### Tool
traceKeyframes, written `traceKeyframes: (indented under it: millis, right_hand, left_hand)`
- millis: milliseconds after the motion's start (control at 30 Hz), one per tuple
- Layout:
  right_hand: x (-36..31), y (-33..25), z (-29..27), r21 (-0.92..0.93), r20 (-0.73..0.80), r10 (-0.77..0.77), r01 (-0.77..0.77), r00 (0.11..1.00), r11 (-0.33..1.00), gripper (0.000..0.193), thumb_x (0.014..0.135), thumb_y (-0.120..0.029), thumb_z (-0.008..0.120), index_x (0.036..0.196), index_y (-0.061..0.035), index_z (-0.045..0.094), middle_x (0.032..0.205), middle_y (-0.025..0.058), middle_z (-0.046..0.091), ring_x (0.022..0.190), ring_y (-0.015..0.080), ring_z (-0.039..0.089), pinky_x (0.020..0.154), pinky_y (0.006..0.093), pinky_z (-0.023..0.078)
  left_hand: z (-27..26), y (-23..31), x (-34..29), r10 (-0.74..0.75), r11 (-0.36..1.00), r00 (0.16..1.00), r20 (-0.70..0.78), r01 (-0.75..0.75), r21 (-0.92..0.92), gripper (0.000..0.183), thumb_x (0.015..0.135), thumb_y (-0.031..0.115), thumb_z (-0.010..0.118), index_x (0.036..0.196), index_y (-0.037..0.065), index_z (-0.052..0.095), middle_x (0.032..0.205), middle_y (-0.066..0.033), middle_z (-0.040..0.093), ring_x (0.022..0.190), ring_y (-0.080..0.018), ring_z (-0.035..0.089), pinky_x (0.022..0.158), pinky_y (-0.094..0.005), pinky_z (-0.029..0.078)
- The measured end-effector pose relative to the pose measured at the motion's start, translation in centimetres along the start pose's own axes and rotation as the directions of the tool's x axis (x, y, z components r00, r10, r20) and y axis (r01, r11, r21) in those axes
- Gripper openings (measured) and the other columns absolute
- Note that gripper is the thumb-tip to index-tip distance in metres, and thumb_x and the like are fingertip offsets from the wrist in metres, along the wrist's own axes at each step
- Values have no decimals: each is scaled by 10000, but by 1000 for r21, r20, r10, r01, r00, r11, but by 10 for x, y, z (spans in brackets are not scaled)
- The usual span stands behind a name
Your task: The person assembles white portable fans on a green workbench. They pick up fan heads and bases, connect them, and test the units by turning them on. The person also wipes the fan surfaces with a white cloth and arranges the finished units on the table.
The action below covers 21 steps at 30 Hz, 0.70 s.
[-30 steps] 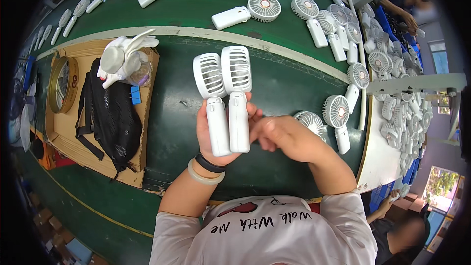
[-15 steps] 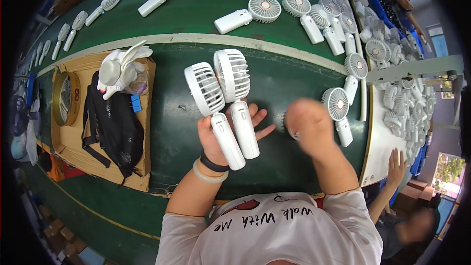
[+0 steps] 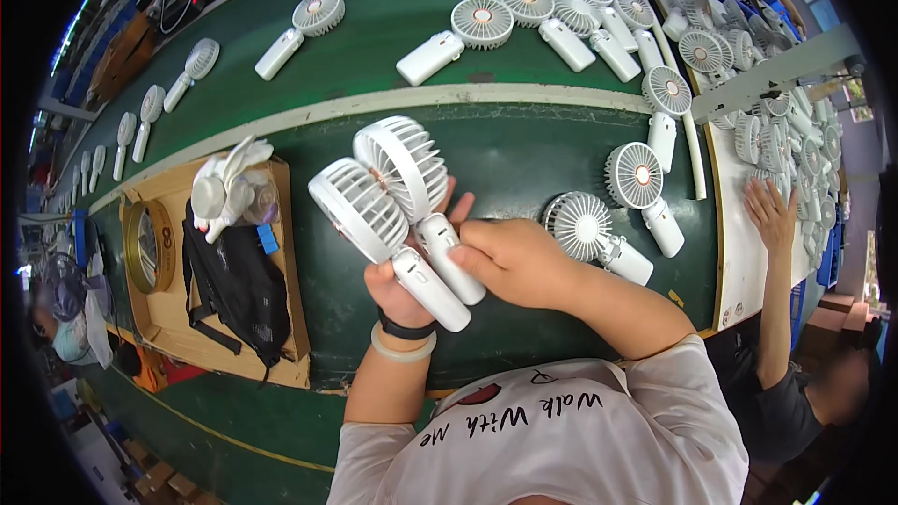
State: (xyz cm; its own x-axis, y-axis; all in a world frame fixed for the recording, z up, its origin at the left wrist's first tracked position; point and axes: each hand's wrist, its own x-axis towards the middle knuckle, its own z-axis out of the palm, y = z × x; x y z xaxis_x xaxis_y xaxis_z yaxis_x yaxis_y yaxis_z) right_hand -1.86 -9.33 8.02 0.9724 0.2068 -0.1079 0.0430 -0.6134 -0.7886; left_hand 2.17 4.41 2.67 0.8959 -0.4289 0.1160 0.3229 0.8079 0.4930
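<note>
Two white handheld fans stand side by side in my left hand (image 3: 393,290), their round caged heads pointing up. The nearer fan (image 3: 430,288) leans across the palm, its handle toward me. Behind it, the other fan (image 3: 454,260) has its handle pinched by my right hand (image 3: 514,260), the thumb lying on the casing. Some left fingertips show beyond that handle; the rest of the left grip is hidden. Beside my right forearm, a third handheld fan (image 3: 577,226) lies on the green tabletop, with another fan (image 3: 634,175) next to it.
Several more fans (image 3: 482,23) lie on the green belt (image 3: 374,47) behind a pale rail. At left, a cardboard tray (image 3: 295,318) holds a black bag (image 3: 238,285), tape roll and white gloves. A co-worker's hand (image 3: 772,212) rests on the right-hand table, near piled fans.
My right hand has come left from the tabletop to the second fan's handle. A fan now lies where that hand was. The view has shifted slightly.
</note>
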Motion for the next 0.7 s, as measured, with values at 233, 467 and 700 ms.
traceKeyframes:
  millis: [233,467,700]
  right_hand:
    - [65,47,-67,491,-398,164,58,903,869,212,946,-162,441,830,-28,558,691,35,567,499,110,478,521,261,434]
    - [149,77,-72,-344,-401,21,-171,916,923,416,852,-199,559,1246,-90,482,1147,186,512,1027,339,557,862,420,464]
    - [202,73,-49,-638,-320,33,-241,947,731,465,893,-433,485,1222,-106,516,1228,186,417,1020,373,541,831,431,463]
  left_hand:
    - [-6,3,-8,-336,916,936,-104,299,-267,786,716,421,585,1385,112,313,1374,-188,385,1245,-359,404,1038,-559,311]
    - [-19,5,-11,-304,933,946,-115,271,-237,673,748,454,576,1259,36,449,1209,-131,538,1053,-298,572,906,-491,460]
    - [-21,6,-10,-277,956,942,-188,251,-150,698,729,456,612,1248,25,435,1164,-144,548,978,-295,589,837,-482,493]
